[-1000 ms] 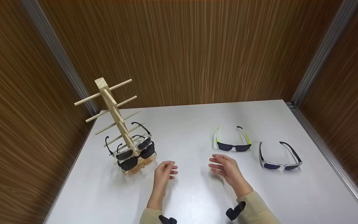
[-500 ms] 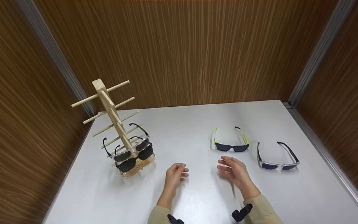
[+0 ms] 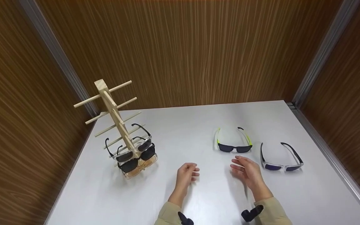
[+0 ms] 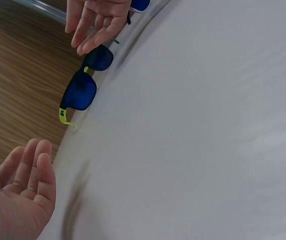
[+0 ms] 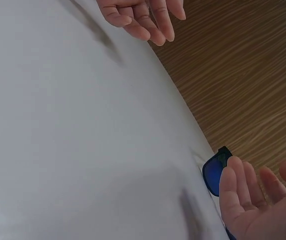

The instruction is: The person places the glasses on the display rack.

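My left hand (image 3: 186, 176) hovers over the middle of the white table, fingers loosely bent and holding nothing. To its right, my right hand (image 3: 248, 172) is also relaxed, with nothing in it. Closest to the right hand are the black sunglasses with yellow-green temples (image 3: 235, 148), lying just beyond its fingertips with temples spread. Further right lie the clear-framed sunglasses with dark temples (image 3: 282, 167). In the left wrist view the yellow-green sunglasses (image 4: 80, 91) show blue lenses, and the right hand (image 4: 100, 22) overlaps their far end. The right wrist view shows them partly hidden behind fingers.
A wooden display rack (image 3: 114, 114) with crosswise pegs stands at the left. Its lower pegs carry clear-framed sunglasses (image 3: 125, 156), black sunglasses (image 3: 129, 165) and amber-lensed glasses (image 3: 141, 168). Wood-grain panels (image 3: 192, 56) enclose the white table (image 3: 180, 131) at the back and sides.
Both hands have drifted to the right over the table, the left away from the rack and the right towards the clear-framed sunglasses. All glasses and the rack stay in place.
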`<state>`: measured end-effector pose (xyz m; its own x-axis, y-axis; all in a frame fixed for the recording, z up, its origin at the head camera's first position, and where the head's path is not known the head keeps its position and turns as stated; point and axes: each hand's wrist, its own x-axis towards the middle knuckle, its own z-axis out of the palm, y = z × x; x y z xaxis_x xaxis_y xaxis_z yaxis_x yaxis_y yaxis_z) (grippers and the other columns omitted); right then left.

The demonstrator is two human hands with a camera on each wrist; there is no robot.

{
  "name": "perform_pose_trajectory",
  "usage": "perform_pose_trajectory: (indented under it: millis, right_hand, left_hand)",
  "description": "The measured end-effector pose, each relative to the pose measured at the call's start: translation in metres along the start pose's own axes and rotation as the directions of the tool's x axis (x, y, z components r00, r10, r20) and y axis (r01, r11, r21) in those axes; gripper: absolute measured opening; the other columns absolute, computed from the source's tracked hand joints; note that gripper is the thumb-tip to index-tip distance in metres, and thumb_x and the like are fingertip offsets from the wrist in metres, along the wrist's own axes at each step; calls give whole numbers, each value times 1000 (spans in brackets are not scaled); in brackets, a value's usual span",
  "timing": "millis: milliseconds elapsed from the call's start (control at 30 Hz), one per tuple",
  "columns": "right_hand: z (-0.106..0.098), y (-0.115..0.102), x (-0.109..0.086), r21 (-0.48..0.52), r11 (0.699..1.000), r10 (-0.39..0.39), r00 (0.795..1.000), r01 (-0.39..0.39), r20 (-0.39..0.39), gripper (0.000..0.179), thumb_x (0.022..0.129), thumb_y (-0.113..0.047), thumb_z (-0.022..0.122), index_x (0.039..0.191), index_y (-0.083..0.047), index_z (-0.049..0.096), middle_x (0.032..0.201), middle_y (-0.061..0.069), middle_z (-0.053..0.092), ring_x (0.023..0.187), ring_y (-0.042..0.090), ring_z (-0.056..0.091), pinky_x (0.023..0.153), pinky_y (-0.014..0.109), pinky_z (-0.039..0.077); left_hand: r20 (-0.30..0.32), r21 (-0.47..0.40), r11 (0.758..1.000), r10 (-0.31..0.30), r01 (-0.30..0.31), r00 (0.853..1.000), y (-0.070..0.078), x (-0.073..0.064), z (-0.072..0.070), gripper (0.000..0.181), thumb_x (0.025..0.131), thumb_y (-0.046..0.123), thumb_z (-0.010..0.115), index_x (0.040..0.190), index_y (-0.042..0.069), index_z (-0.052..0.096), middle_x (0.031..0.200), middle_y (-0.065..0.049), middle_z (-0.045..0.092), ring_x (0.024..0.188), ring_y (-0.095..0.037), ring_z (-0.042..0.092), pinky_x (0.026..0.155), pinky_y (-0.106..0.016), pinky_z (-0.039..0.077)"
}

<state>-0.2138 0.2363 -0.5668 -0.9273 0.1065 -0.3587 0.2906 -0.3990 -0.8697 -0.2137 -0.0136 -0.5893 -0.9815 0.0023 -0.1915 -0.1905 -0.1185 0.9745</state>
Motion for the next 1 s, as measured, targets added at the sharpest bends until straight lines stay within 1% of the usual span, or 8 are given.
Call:
perform_pose_trajectory:
  millis: [133,267,467,600,667,800,867,1000]
  right_hand:
    - [-8,-4,-1,6,1000,1,999,0,-33,37,97,-16,49,128,3,42,96,6,67,88,21,66,78,35,53]
    - [-14,-9,-3,4,1000,1,999,0,-53,45,97,-22,50,133,2,36,100,5,66,91,21,65,78,37,53]
    - [-25,-11,0,-16,1000,-12,997,11,-82,58,96,-27,52,142,-1,27,107,5,64,100,22,62,84,38,50]
    - [-30,-11,4,-17,1000,-17,994,15,-104,63,95,-28,53,144,-2,23,112,5,62,103,21,61,89,38,47]
    - [-30,-13,5,-29,999,-29,993,26,-112,64,96,-27,51,146,-2,20,120,10,57,106,21,59,92,37,46]
    - [-24,-21,4,-68,997,-45,989,36,-139,63,98,-26,46,147,-2,14,139,20,39,119,26,49,97,34,41]
    - [-22,-25,4,-78,997,-37,988,26,-147,63,99,-26,44,148,-4,12,144,21,32,126,29,41,101,35,38]
    - [-24,-29,9,-88,996,-26,987,12,-158,64,98,-27,44,148,-5,12,147,19,27,132,30,32,105,38,32]
  left_hand:
    - [-3,21,1000,-3,3,1000,-1,4,9,29,91,24,58,103,-2,60,86,-6,66,75,-20,64,64,-32,51]
    - [-17,34,999,-15,16,1000,-1,9,18,28,91,25,58,102,0,61,89,-7,67,78,-22,63,65,-32,51]
    - [-7,-14,999,-45,45,999,1,16,29,27,91,25,59,103,1,62,94,-9,67,86,-25,62,72,-36,51]
    - [3,-31,997,-71,71,997,4,18,37,33,91,25,59,110,-1,61,100,-10,66,92,-24,61,78,-37,50]
    - [7,-27,996,-81,82,997,5,19,40,36,91,25,59,114,-1,60,104,-11,65,94,-23,60,79,-37,50]
    - [10,-24,994,-110,110,994,7,23,47,38,91,26,59,118,1,59,108,-13,63,98,-23,59,82,-37,48]
    - [15,-20,994,-112,112,994,8,26,51,39,91,28,58,120,1,58,110,-12,63,100,-24,59,84,-37,48]
    - [36,-38,994,-105,107,994,9,32,58,45,93,33,54,123,-1,55,116,-14,61,109,-27,57,87,-38,48]
